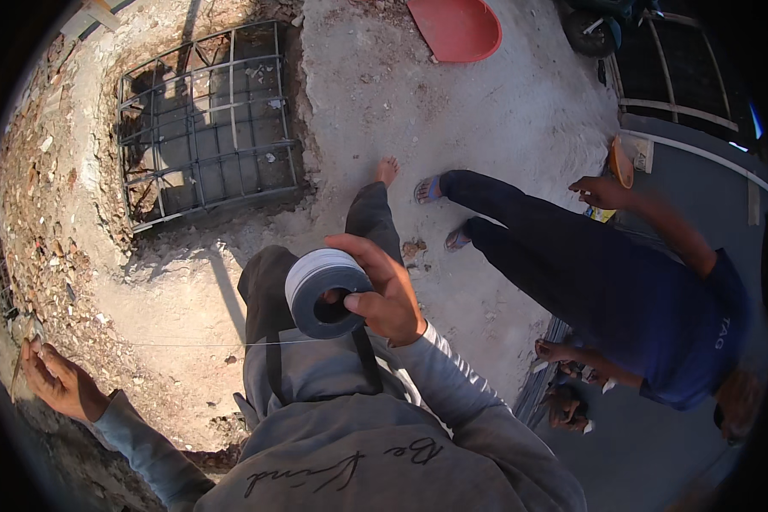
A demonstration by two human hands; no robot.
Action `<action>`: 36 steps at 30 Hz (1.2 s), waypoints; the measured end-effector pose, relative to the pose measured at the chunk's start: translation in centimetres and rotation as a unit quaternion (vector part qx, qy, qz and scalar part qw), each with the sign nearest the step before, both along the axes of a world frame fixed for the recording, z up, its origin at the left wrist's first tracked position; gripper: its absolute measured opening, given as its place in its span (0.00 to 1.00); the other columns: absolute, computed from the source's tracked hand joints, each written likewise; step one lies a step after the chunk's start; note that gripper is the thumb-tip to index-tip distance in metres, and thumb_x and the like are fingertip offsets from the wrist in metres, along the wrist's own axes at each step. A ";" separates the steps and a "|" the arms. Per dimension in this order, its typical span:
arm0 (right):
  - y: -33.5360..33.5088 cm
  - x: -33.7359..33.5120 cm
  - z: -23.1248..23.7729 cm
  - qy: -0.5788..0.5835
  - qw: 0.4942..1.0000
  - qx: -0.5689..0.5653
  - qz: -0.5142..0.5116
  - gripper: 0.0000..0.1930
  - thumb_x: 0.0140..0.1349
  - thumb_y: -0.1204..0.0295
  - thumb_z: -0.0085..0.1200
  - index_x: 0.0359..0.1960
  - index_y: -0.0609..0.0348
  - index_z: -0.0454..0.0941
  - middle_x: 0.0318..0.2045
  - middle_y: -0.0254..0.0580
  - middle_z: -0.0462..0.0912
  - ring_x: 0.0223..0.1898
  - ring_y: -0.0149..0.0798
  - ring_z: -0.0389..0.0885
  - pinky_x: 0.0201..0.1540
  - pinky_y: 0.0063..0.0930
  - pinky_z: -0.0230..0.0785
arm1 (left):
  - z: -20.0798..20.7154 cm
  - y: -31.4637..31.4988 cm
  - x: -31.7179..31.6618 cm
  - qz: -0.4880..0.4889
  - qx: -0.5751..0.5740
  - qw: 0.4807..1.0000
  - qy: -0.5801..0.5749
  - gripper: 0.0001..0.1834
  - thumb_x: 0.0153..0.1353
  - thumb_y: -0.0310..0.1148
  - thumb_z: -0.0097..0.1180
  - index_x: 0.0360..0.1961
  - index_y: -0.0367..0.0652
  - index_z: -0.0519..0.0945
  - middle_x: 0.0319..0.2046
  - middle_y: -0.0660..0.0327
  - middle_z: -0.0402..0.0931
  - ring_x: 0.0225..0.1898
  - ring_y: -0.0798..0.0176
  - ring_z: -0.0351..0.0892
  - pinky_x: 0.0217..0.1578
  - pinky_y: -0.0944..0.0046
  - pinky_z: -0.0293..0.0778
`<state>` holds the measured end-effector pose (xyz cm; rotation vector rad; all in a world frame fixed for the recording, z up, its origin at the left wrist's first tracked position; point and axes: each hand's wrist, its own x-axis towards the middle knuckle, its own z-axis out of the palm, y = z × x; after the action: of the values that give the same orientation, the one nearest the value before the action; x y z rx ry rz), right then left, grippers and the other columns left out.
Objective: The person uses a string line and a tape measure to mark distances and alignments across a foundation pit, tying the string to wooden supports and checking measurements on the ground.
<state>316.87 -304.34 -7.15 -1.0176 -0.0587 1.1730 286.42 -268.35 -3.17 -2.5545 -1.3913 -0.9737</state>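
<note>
The right hand (382, 290) grips a grey spool of string (324, 293) at centre, its thin line (188, 345) running toward nine o'clock, pinched by the left hand (55, 380).

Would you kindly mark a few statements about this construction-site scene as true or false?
1. The right hand holds a grey spool. True.
2. The left hand rests on the spool. False: it is stretched far out to the person's left, pinching a thin string.
3. A steel rebar cage sits in the pit. True.
4. The red basin lies inside the pit. False: it lies on the ground beyond it.
5. A nearby person in dark blue clothing bends over. True.
</note>
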 end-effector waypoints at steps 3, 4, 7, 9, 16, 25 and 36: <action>1.1 4.6 -3.2 0.040 0.998 0.041 -0.037 0.43 0.47 0.80 0.58 0.70 0.66 0.56 0.57 0.46 0.73 0.60 0.37 0.72 0.64 0.30 0.61 | -3.5 -4.0 1.6 0.083 -0.057 0.969 -0.227 0.15 0.72 0.32 0.51 0.50 0.28 0.75 0.47 0.46 0.79 0.47 0.54 0.81 0.52 0.58 0.79; 1.7 6.9 -5.0 0.015 0.997 0.070 -0.030 0.44 0.46 0.80 0.58 0.70 0.66 0.55 0.59 0.46 0.72 0.62 0.37 0.71 0.66 0.31 0.59 | -4.3 -6.6 5.4 0.155 -0.099 0.943 -0.276 0.16 0.73 0.35 0.50 0.49 0.29 0.75 0.47 0.46 0.79 0.47 0.54 0.81 0.51 0.58 0.80; 4.1 14.2 -7.8 0.085 0.987 0.133 0.035 0.41 0.49 0.82 0.55 0.69 0.64 0.56 0.60 0.44 0.70 0.62 0.35 0.70 0.66 0.31 0.58 | -7.5 -14.9 15.7 0.227 -0.392 0.806 -0.382 0.27 0.73 0.51 0.43 0.52 0.36 0.74 0.46 0.54 0.78 0.49 0.58 0.78 0.51 0.56 0.79; 5.2 18.0 -7.9 0.133 0.977 0.155 0.055 0.37 0.49 0.82 0.54 0.65 0.61 0.60 0.57 0.41 0.70 0.61 0.34 0.69 0.65 0.30 0.58 | -8.1 -19.4 23.5 0.164 -0.578 0.658 -0.453 0.34 0.71 0.60 0.40 0.58 0.39 0.71 0.49 0.57 0.76 0.51 0.59 0.77 0.52 0.53 0.77; 8.4 28.0 -6.5 -0.229 0.913 0.320 0.108 0.27 0.41 0.85 0.57 0.47 0.53 0.72 0.52 0.44 0.67 0.56 0.50 0.68 0.59 0.40 0.63 | -4.1 -22.4 40.8 -0.001 -0.667 0.500 -0.553 0.45 0.66 0.69 0.37 0.68 0.40 0.63 0.61 0.50 0.70 0.59 0.53 0.73 0.60 0.50 0.71; 14.0 36.5 -2.6 -0.390 0.797 0.404 0.220 0.27 0.46 0.75 0.67 0.51 0.43 0.76 0.68 0.52 0.61 0.66 0.56 0.66 0.60 0.47 0.71 | -0.1 -20.2 46.6 0.019 -0.666 0.442 -0.600 0.34 0.70 0.58 0.41 0.67 0.46 0.65 0.61 0.54 0.72 0.58 0.51 0.77 0.51 0.40 0.80; 24.7 47.1 6.7 -0.250 0.769 0.426 0.406 0.32 0.60 0.84 0.52 0.68 0.59 0.61 0.63 0.49 0.67 0.57 0.39 0.76 0.56 0.32 0.69 | 10.1 -16.2 55.5 0.110 -0.181 0.862 -0.461 0.37 0.48 0.31 0.59 0.62 0.32 0.67 0.50 0.55 0.76 0.52 0.61 0.76 0.57 0.62 0.70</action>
<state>364.00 -279.63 -0.48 -0.4088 -1.4624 1.3658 341.88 -284.51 6.89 -2.0616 -2.1744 -2.2299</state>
